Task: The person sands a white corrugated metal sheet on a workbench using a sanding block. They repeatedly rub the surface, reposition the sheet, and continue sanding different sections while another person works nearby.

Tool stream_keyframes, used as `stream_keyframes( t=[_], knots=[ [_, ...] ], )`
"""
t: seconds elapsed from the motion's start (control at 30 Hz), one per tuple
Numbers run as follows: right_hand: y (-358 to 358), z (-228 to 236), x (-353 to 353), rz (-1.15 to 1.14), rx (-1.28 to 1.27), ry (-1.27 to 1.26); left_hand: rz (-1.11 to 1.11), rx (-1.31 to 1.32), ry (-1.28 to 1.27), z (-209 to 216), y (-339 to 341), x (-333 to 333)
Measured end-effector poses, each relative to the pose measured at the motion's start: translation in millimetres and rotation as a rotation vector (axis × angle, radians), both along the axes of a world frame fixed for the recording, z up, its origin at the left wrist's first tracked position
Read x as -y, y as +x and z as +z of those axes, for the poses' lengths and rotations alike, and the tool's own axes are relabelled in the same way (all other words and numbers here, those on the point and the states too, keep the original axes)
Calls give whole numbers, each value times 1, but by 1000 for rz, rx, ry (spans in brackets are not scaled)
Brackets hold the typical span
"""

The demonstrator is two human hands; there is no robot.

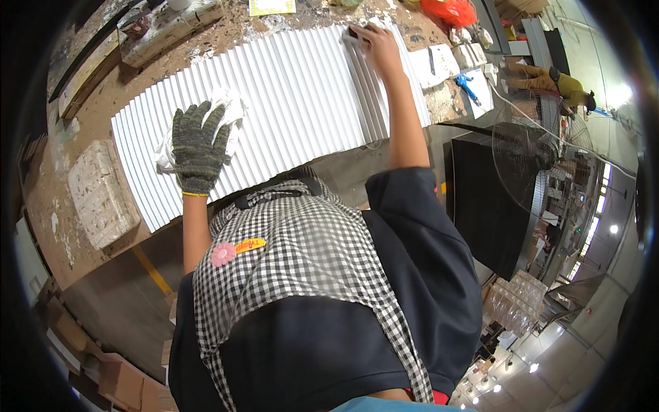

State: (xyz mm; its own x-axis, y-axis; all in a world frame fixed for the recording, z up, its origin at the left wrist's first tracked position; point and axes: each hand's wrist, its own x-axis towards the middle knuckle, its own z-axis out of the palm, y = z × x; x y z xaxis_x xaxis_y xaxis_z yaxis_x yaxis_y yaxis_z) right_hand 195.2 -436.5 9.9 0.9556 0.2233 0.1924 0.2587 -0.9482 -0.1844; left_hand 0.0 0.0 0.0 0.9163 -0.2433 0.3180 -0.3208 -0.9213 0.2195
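Note:
A white ribbed panel (288, 96) lies across the workbench in front of me, its grooves running away from my body. My left hand (198, 147), in a dark knit glove with a yellow cuff edge, rests flat with fingers spread on a crumpled white cloth (235, 113) over the panel's left part. Bare, my right hand (376, 47) reaches to the far right part of the panel. Its fingers are closed on a small dark block (353, 32), whose exact kind I cannot make out. Beneath that forearm, several grooves look greyer than the others.
White paint-stained blocks (103, 196) flank the panel on the paint-spotted bench (51, 237). Blue clippers (468, 89) lie at the right, near an orange-red plastic bag (449, 10). A large fan (528, 151) stands beyond the bench's right end; another person (566, 86) is farther off.

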Motion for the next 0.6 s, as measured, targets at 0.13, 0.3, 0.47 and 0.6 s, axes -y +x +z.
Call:
stream_keyframes(
  t=[0.13, 0.3, 0.47, 0.6],
  knots=[
    [-123, 39, 24, -49, -153, 78, -2, -1, 21, 2, 3, 1],
    [-247, 78, 36, -99, -296, 146, 4, 0, 13, 3, -1, 0],
    [-230, 64, -25, 43, -216, 157, -14, 19, 4, -1, 0, -1],
    [-126, 14, -43, 112, -4, 128, 3, 5, 3, -2, -1, -1]
  ],
)
